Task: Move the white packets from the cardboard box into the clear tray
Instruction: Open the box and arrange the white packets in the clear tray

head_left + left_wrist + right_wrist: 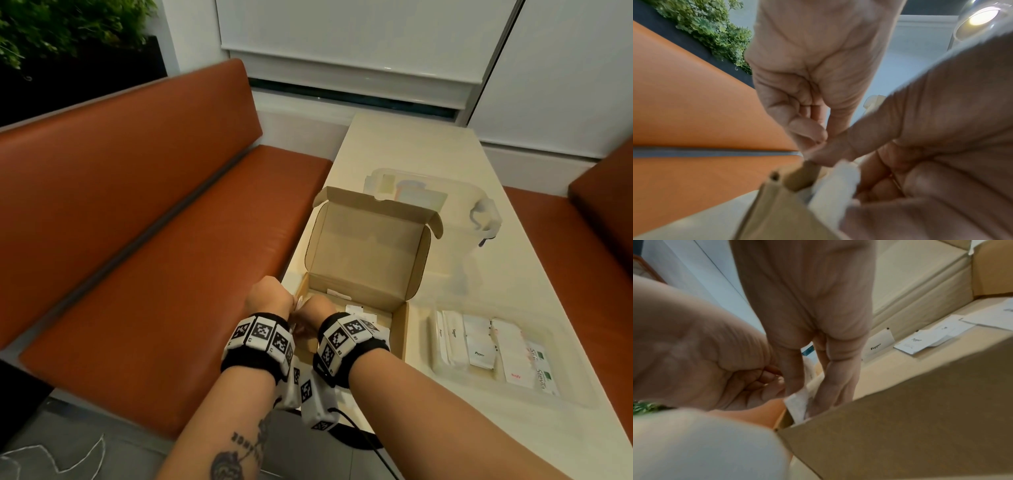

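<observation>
The open cardboard box (363,260) stands on the cream table, its lid up. Both hands meet at its near-left corner. My right hand (313,310) reaches inside, and in the right wrist view its fingers (807,395) pinch a white packet (796,404) against the box wall (900,418). That packet (834,191) also shows in the left wrist view. My left hand (269,298) sits just outside the corner, its fingers (809,128) curled into the palm with nothing seen in them. More packets, one marked Pepper (878,344), lie on the box floor. The clear tray (579,383) on the right holds several packets (479,346).
A clear lidded container (428,192) stands behind the box. An orange bench (137,222) runs along the table's left side, another seat (599,212) on the right. A black cable (359,442) hangs off the table's near edge.
</observation>
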Motion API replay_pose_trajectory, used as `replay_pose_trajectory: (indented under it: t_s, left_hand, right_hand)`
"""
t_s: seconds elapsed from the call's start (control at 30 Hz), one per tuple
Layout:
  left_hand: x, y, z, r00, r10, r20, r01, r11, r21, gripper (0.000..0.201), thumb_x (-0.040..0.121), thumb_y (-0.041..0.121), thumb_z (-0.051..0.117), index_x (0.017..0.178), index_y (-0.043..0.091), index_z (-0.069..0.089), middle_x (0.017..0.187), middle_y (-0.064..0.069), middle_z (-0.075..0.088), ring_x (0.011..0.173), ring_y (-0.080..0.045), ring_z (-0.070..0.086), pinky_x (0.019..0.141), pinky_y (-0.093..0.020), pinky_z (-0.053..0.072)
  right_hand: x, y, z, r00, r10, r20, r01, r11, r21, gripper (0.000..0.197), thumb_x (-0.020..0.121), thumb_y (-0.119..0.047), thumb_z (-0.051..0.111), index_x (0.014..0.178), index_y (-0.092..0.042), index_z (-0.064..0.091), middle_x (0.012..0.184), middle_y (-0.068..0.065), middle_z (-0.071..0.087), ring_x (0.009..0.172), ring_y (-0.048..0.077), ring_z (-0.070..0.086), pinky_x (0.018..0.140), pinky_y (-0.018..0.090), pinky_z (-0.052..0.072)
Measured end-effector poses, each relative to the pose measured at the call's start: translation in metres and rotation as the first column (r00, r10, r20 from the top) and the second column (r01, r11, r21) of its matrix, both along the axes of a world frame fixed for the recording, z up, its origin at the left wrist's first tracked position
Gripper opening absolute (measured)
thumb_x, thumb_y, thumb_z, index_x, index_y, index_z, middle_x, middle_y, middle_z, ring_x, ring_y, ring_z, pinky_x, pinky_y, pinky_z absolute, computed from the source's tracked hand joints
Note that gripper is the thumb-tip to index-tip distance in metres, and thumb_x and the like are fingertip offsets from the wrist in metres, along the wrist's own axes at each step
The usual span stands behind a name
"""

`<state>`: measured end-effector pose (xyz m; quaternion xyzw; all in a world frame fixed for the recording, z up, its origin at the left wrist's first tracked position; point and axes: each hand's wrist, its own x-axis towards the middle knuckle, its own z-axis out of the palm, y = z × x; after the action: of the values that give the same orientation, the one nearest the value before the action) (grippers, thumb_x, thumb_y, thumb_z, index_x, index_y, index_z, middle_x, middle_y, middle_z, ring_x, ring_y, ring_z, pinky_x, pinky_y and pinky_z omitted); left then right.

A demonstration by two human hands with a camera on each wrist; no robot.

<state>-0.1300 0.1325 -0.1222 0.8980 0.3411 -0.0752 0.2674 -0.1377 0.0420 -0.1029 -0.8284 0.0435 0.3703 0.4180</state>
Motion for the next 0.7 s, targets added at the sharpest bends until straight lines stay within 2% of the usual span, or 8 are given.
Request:
replay_pose_trajectory:
  t_s: [0.07,0.13,0.2,0.27,0.33,0.47,0.57,0.7]
  left_hand:
    - [0.0,0.001,0.0,1.0,-0.001,-0.004,0.001,1.0,-0.006,0.021,0.084,0.027,0.068,0.096,0.01,0.069,0.097,-0.008,0.069,0.089,-0.026,0.064,0.063,-0.028,0.045]
    - [0.0,0.001,0.0,1.0,-0.004,-0.004,0.004,1.0,-0.008,0.021,0.084,0.027,0.067,0.096,0.009,0.07,0.097,-0.009,0.07,0.09,-0.027,0.065,0.064,-0.028,0.045]
    - [0.0,0.001,-0.001,1.0,-0.002,0.003,0.002,1.0,-0.013,0.021,0.084,0.027,0.067,0.095,0.009,0.07,0.095,-0.009,0.07,0.089,-0.026,0.066,0.063,-0.028,0.045]
    - [0.0,0.001,-0.001,1.0,0.002,0.009,-0.001,1.0,-0.016,0.021,0.084,0.026,0.067,0.093,0.008,0.07,0.093,-0.009,0.07,0.086,-0.026,0.066,0.061,-0.028,0.045]
    - [-0.001,0.0,0.0,1.0,0.001,0.004,-0.001,1.0,-0.008,0.02,0.084,0.026,0.067,0.092,0.008,0.07,0.092,-0.009,0.07,0.084,-0.026,0.066,0.06,-0.028,0.044]
    - [-0.003,-0.001,0.001,1.0,-0.004,0.002,0.004,1.0,0.01,0.021,0.083,0.029,0.067,0.091,0.009,0.07,0.09,-0.008,0.07,0.081,-0.026,0.065,0.058,-0.028,0.043]
    - [-0.003,-0.002,0.003,1.0,-0.003,0.001,0.003,1.0,0.009,0.021,0.083,0.029,0.068,0.092,0.01,0.07,0.091,-0.007,0.07,0.083,-0.025,0.065,0.06,-0.028,0.045]
    - [-0.007,-0.001,0.006,1.0,0.006,0.015,-0.005,0.999,-0.048,0.026,0.082,0.032,0.07,0.094,0.008,0.071,0.093,-0.008,0.071,0.087,-0.025,0.068,0.065,-0.029,0.051]
  right_hand:
    - [-0.001,0.002,0.002,0.998,0.002,0.059,-0.002,1.0,-0.005,0.011,0.088,-0.012,0.059,0.078,-0.01,0.061,0.111,0.019,0.067,0.087,0.025,0.067,0.076,0.031,0.058]
    - [0.0,0.003,0.004,0.996,0.034,0.083,-0.029,0.998,-0.063,0.021,0.088,-0.014,0.058,0.068,-0.011,0.053,0.112,0.018,0.067,0.094,0.027,0.066,0.084,0.032,0.056]
    - [0.001,0.002,0.004,0.995,0.001,0.096,0.007,0.996,-0.09,0.011,0.086,-0.011,0.062,0.078,-0.005,0.058,0.11,0.018,0.068,0.102,0.028,0.066,0.091,0.036,0.053]
    - [0.002,0.0,0.003,0.993,-0.013,0.117,0.024,0.995,-0.096,0.007,0.085,-0.008,0.063,0.088,-0.002,0.06,0.108,0.02,0.068,0.102,0.03,0.066,0.091,0.039,0.053]
    - [0.002,-0.002,0.0,0.992,-0.031,0.121,0.042,0.995,-0.09,0.007,0.085,-0.007,0.063,0.086,-0.001,0.059,0.106,0.021,0.068,0.099,0.031,0.067,0.089,0.041,0.054]
    - [0.002,-0.001,-0.003,0.982,-0.109,0.154,0.117,0.992,-0.048,0.023,0.09,-0.013,0.058,0.106,0.003,0.061,0.109,0.02,0.066,0.1,0.033,0.065,0.088,0.042,0.054]
    - [0.0,-0.002,-0.003,0.98,-0.106,0.169,0.114,0.993,-0.042,0.012,0.083,-0.009,0.064,0.091,-0.001,0.059,0.105,0.02,0.067,0.097,0.032,0.066,0.085,0.043,0.055]
    - [-0.001,-0.01,-0.005,0.985,-0.074,0.158,0.084,0.995,-0.06,0.022,0.073,-0.004,0.073,0.081,-0.009,0.053,0.101,0.015,0.068,0.094,0.028,0.067,0.083,0.041,0.057]
